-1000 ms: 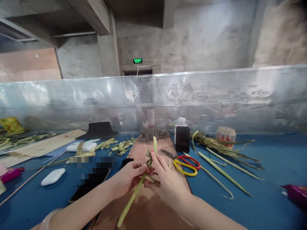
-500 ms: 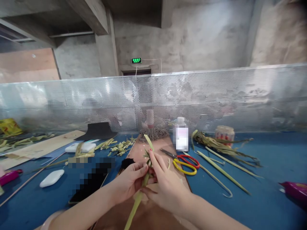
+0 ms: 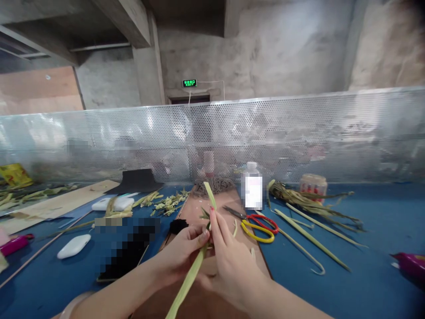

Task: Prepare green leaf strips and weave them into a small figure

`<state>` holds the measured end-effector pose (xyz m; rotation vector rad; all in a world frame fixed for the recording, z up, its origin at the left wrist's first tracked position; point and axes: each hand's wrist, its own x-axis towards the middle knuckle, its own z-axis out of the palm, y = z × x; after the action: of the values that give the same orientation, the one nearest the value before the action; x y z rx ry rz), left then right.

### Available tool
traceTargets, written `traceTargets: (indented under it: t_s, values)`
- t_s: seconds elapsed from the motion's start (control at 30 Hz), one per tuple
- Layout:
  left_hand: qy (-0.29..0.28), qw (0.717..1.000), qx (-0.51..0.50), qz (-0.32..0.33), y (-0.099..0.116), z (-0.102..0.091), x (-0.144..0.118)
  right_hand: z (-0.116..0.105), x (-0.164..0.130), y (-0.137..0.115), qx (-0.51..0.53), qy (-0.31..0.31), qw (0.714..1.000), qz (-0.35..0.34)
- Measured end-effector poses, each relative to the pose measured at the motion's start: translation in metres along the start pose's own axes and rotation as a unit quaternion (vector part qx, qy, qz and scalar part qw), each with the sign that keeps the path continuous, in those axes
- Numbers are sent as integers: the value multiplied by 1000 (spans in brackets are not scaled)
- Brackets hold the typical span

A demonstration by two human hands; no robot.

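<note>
Both my hands hold one long green palm leaf strip (image 3: pixel 189 281) above a brown board (image 3: pixel 195 208). My left hand (image 3: pixel 181 250) pinches the strip from the left with thumb and fingers. From the right, my right hand (image 3: pixel 229 257) grips it, the forefinger raised along the strip's upper end (image 3: pixel 210 194), which sticks up past my fingertips. The lower end runs down out of view between my forearms. Small folded leaf points show at the pinch.
Red and yellow scissors (image 3: pixel 259 223) lie right of my hands. Loose leaf strips (image 3: pixel 308 239) and a dry bundle (image 3: pixel 292 192) lie further right. A white bottle (image 3: pixel 252 186), a jar (image 3: pixel 312 184), white cases (image 3: pixel 73 246), a black phone (image 3: pixel 124 259) and a perforated metal screen (image 3: pixel 299 137) surround the blue table.
My hands have drawn slightly nearer and lower. The strip's top end has tilted left, then straightened, and its lower part has swung more upright between my forearms.
</note>
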<state>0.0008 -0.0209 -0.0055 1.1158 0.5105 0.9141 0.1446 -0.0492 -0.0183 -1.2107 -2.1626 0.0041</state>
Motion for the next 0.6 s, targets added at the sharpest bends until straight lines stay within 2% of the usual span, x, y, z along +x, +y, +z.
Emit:
traceTargets:
  t_s: [0.13,0.23,0.47,0.6]
  values:
    - [-7,1000,4,8,0,-2,0,-4,-2,2,88,40,995,-2]
    - [-12,1000,17,22,-1,-2,0,-4,0,4,159,71,984,23]
    - [-20,997,60,40,4,6,-4,-5,2,0,350,116,924,97]
    - [2,997,62,43,4,8,-5,-7,1,-2,380,129,910,105]
